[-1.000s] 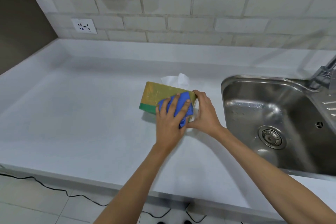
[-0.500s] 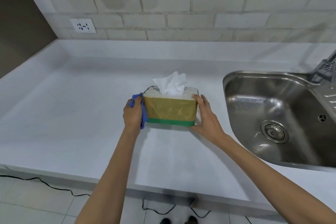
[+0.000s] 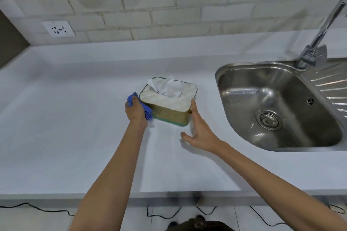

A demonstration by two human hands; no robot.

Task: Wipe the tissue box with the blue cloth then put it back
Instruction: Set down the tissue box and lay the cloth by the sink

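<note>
The tissue box [image 3: 170, 112] stands upright on the white counter [image 3: 75, 127], gold-sided with a green base, a white quilted top and a tissue sticking out. My left hand [image 3: 136, 111] is closed on the crumpled blue cloth [image 3: 147, 111] and presses it against the box's left end. My right hand [image 3: 199, 127] is at the box's right end with fingers spread; the fingertips touch the upper right edge and the thumb hangs free above the counter.
A steel sink [image 3: 277, 107] with a drain lies right of the box, its tap [image 3: 317, 47] at the back right. A wall socket [image 3: 58, 29] sits on the tiled wall at left. Cables [image 3: 165, 214] trail on the floor below the counter edge.
The box went from tilted on its side, with the cloth on its face, to standing upright. The cloth moved to the left end. My right hand's hold has loosened to an open touch.
</note>
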